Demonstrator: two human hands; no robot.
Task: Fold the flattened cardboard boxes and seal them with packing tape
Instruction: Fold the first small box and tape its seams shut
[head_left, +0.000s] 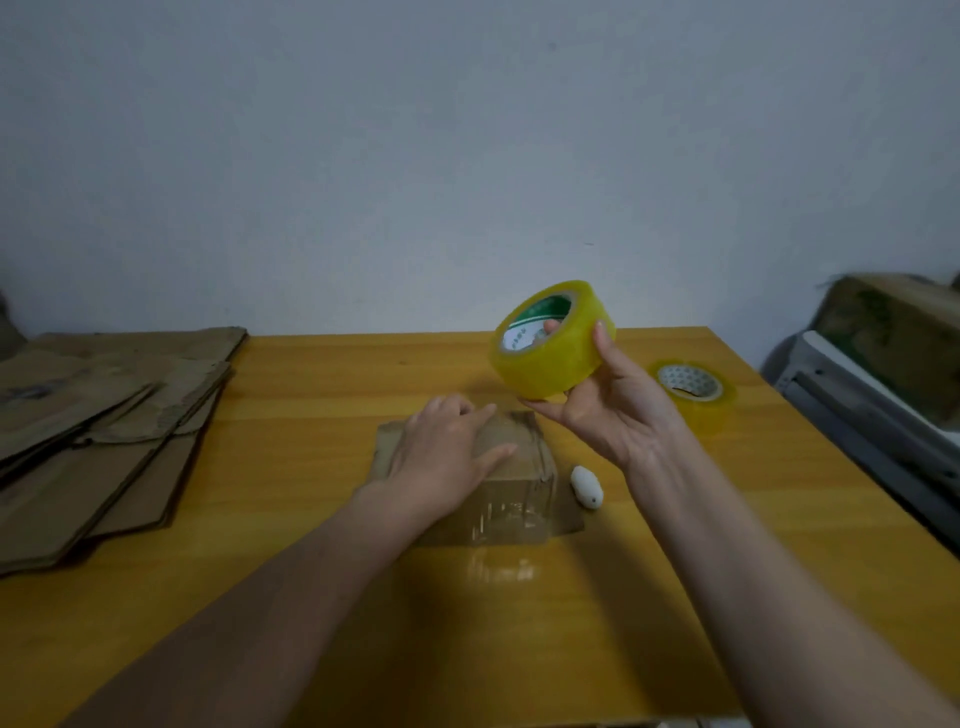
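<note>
A small folded cardboard box stands at the middle of the yellow wooden table, with clear tape shining on its near side. My left hand presses flat on the box's top, fingers straight. My right hand holds a yellow roll of packing tape in the air above and to the right of the box, one finger through the roll's core and others round its rim.
A stack of flattened cardboard boxes covers the table's left side. A second tape roll lies flat at the right. A small white cutter-like object lies beside the box. Cardboard and grey equipment stand off the table's right edge.
</note>
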